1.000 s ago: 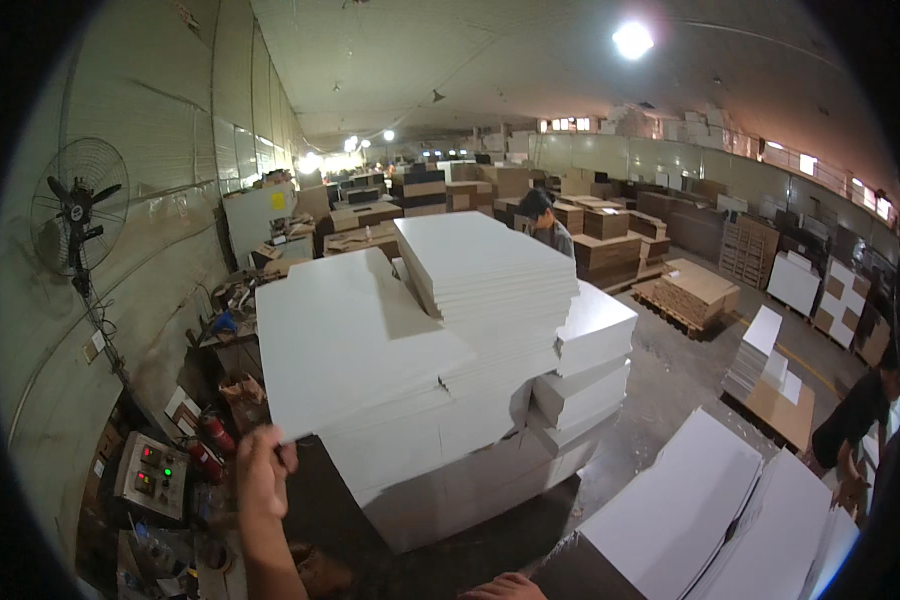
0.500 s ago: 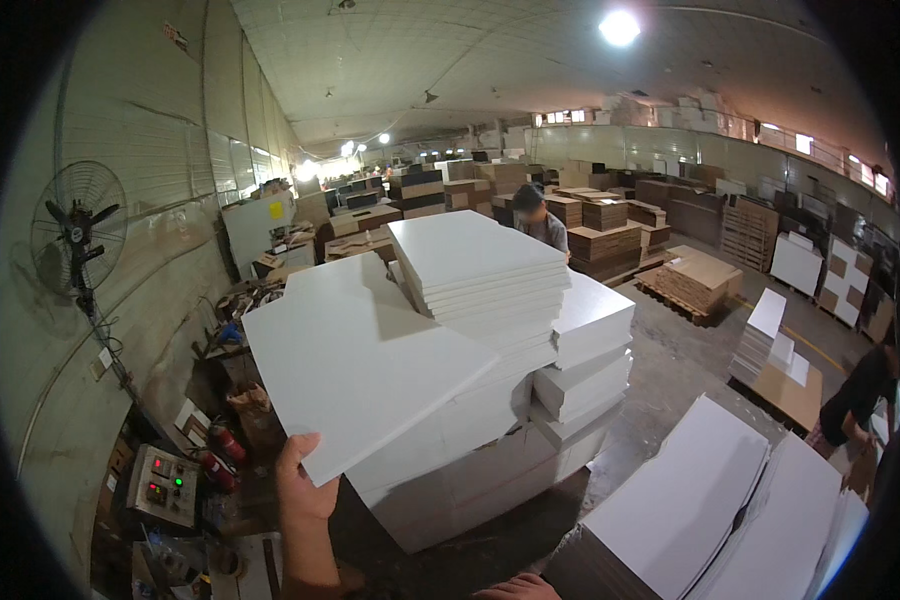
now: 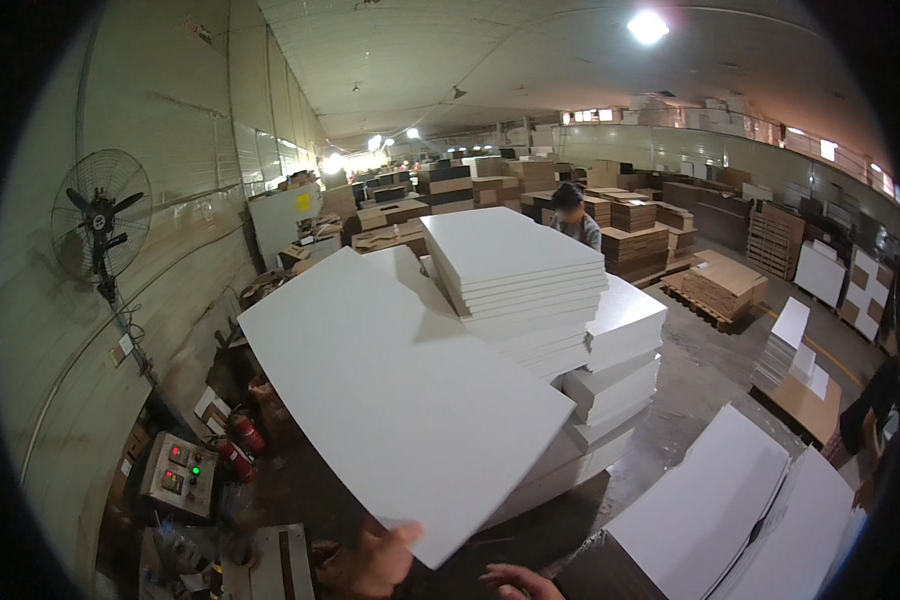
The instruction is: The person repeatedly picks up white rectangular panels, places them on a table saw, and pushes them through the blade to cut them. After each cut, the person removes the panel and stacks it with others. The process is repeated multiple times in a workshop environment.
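White board (image 3: 400, 370), partly over white stack (image 3: 515, 245), is gripped near its closest corner by left hand (image 3: 385, 560); right hand (image 3: 520, 580) loose, empty. Judged stiff, smooth, fairly heavy; best held by opposite edges.

Head camera: left one of a side-by-side fisheye pair, looking out from the person's own head, upright and unmirrored
Hands: left hand (image 3: 385, 558) and right hand (image 3: 522, 580) close to the lens, at the lower edge
White panel (image 3: 395, 385): near, seen from above, across the middle
Brown board stacks (image 3: 637, 245): well off, ahead of the lens, which faces forward and tilts down
Fan (image 3: 102, 215): off to the left, before a wall (image 3: 165, 90) bending toward the rim
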Demonstrator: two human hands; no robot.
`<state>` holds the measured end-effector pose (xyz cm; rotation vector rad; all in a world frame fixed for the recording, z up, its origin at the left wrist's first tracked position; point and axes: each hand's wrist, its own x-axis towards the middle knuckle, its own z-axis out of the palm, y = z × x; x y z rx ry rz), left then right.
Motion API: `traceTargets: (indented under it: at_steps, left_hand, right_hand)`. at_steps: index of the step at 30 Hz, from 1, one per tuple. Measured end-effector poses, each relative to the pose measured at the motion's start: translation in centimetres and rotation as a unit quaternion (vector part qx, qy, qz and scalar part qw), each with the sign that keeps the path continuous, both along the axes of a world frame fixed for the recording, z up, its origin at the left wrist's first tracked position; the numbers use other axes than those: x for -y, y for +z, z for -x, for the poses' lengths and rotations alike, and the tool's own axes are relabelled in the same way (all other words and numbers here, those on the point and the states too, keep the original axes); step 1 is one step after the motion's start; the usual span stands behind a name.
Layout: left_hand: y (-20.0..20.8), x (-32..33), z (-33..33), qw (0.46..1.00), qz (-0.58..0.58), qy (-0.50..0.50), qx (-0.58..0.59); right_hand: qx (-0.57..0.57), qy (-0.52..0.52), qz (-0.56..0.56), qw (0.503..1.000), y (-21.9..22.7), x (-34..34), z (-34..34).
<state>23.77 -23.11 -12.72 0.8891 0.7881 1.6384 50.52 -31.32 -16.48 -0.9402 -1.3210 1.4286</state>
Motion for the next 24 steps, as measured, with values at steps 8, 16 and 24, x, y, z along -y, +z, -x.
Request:
traceTargets:
  at_steps: [8, 16, 24]
  left_hand:
    - [-6.2, -0.5, 4.1, 0.976, 0.116, 0.054, 0.177]
    - [-6.7, 4.1, 6.0, 0.974, 0.031, 0.193, 0.115]
    - [-2.8, 14.7, 5.7, 0.943, 0.002, 0.231, 0.238]
  right_hand:
    - [-0.298, -0.198, 0.255, 0.898, -0.6, -2.9, 0.2]
    - [-0.276, -0.33, 0.287, 0.856, -5.6, -2.6, -2.1]
    - [-0.211, -0.286, 0.2, 0.913, -9.9, -2.7, -4.8]
